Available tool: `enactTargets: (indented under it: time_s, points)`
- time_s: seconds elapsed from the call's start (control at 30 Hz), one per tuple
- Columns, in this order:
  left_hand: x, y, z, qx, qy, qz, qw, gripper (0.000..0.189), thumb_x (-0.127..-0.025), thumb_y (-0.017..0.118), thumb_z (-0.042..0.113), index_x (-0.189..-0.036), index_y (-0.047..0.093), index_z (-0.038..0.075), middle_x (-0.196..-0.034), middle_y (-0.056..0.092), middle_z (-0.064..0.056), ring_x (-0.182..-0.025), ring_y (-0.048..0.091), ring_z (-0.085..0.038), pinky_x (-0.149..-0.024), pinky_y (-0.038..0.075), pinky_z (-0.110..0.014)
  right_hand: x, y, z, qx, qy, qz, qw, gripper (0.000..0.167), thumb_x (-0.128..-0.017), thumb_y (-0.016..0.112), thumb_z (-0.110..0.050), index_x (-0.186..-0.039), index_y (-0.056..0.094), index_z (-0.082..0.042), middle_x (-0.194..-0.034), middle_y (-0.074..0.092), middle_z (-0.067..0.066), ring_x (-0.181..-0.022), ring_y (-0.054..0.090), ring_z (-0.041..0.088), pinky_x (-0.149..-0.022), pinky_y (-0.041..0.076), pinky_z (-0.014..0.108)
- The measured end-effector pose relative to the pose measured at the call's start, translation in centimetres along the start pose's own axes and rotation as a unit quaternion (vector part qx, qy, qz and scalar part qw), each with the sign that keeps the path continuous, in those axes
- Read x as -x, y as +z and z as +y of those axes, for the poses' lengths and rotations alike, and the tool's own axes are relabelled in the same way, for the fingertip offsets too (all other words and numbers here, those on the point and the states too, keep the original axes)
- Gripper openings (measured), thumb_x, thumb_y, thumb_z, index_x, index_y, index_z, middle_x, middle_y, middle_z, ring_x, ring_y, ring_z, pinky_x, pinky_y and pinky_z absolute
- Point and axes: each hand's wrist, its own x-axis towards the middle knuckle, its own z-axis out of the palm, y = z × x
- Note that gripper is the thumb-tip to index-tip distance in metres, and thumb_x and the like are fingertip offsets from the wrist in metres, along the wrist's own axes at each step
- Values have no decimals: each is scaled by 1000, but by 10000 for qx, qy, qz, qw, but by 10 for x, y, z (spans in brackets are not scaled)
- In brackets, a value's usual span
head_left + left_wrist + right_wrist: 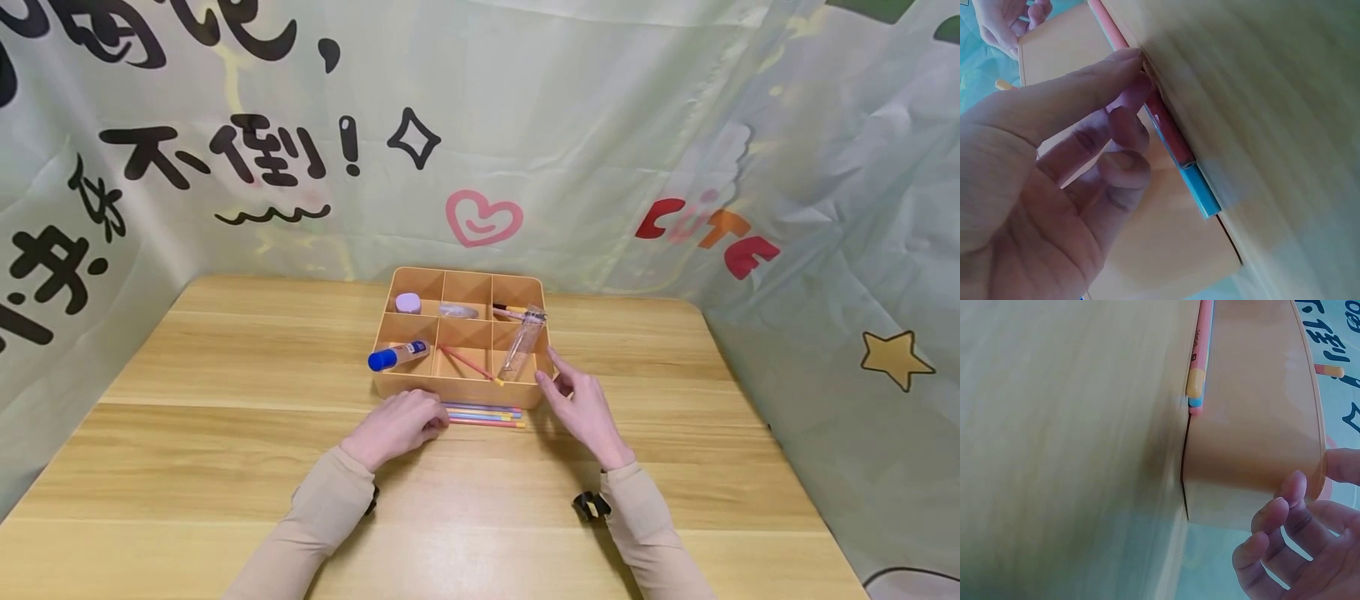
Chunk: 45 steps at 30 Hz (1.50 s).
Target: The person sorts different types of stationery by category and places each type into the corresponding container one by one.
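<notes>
At the front left of the tan compartment organizer [465,392], my left hand [401,421] pinches the end part of a pink pencil [487,423] between thumb and fingertips. Several thin pencils lie side by side along the organizer's front wall. A blue pencil end [1200,190] shows past the pink one in the left wrist view. My right hand [583,408] holds the organizer's right front corner, thumb at the rim and the lower fingers curled beside the outer wall [1254,425]. Another red pencil [468,363] leans across the front middle compartment, its yellow end over the rim.
In the organizer are a glue stick [397,356] with a blue cap, a lilac round-cornered item [408,303], a pale oblong item [457,310], a clear tube [522,343] and dark-tipped pens [508,312]. A printed cloth [585,150] hangs behind the wooden table [247,400].
</notes>
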Motion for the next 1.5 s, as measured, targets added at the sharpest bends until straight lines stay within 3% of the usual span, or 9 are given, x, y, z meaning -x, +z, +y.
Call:
enactTargets:
  time_s: [0.27, 0.4, 0.47, 0.63, 0.83, 0.97, 1.13, 1.27, 1.5]
  points:
    - [-2, 0, 0, 62, 131, -39, 9999, 10, -90, 75, 10, -97, 79, 15, -84, 68, 2, -75, 62, -12, -68, 53, -27, 0, 0, 0, -30, -11, 10, 10000, 53, -99, 64, -23, -143, 52, 4, -62, 57, 2, -54, 46, 7, -51, 39, 23]
    - [-2, 1, -1, 17, 184, -54, 9998, 8, -90, 75, 9, -90, 80, 16, -76, 62, 4, -69, 55, -10, -62, 47, -23, 0, 0, 0, -73, 9, 3, 10000, 53, -99, 64, -23, -143, 51, 4, -62, 57, 3, -54, 45, 8, -51, 39, 23]
    - [-2, 1, -1, 5, 177, -14, 9998, 7, -89, 76, 10, -87, 80, 15, -77, 64, 4, -70, 57, -10, -64, 50, -24, 0, 0, 0, -83, 24, -1, 10000, 53, -99, 64, -23, -143, 51, 5, -62, 57, 3, -54, 46, 8, -51, 39, 23]
    - [1, 0, -1, 137, -149, 91, 9998, 9, -84, 81, 16, -76, 77, 15, -76, 70, 5, -74, 63, -13, -71, 53, -28, 0, 0, -1, -66, 66, -26, 10000, 53, -99, 63, -23, -143, 51, 4, -62, 57, 3, -54, 46, 8, -51, 39, 23]
    - [4, -4, -3, 434, -710, 193, 9963, 20, -75, 88, 19, -65, 72, 15, -65, 66, 7, -65, 57, -8, -62, 48, -22, 0, 0, -2, -67, 101, -56, 9999, 54, -99, 63, -23, -144, 50, 4, -62, 57, 3, -55, 45, 9, -51, 39, 23]
    - [5, -6, -2, 412, -842, 127, 9955, 19, -76, 88, 14, -65, 72, 15, -68, 66, 7, -69, 58, -10, -65, 50, -24, 0, 0, -1, -84, 93, -42, 9999, 53, -99, 63, -23, -144, 51, 4, -62, 56, 3, -54, 45, 8, -51, 39, 23]
    - [5, -7, -1, 495, -850, -107, 9951, 12, -79, 85, 11, -74, 75, 15, -76, 70, 6, -77, 61, -12, -73, 53, -29, 0, 0, -1, -83, 102, -50, 9999, 53, -99, 63, -22, -144, 51, 4, -62, 56, 3, -55, 45, 8, -51, 38, 23]
    - [5, -7, -1, 718, -697, -230, 9947, 12, -79, 85, 13, -79, 74, 14, -75, 66, 7, -72, 56, -7, -66, 48, -23, 0, 0, -1, -69, 100, -62, 9999, 53, -99, 63, -22, -144, 51, 4, -63, 57, 3, -55, 45, 9, -51, 39, 23]
    - [4, -5, -3, 948, -575, -294, 9934, 17, -81, 82, 8, -73, 69, 15, -71, 64, 8, -71, 52, -8, -66, 45, -23, 0, -1, -2, -42, 114, -71, 9999, 53, -100, 62, -24, -144, 50, 4, -63, 58, 3, -55, 46, 9, -52, 39, 23]
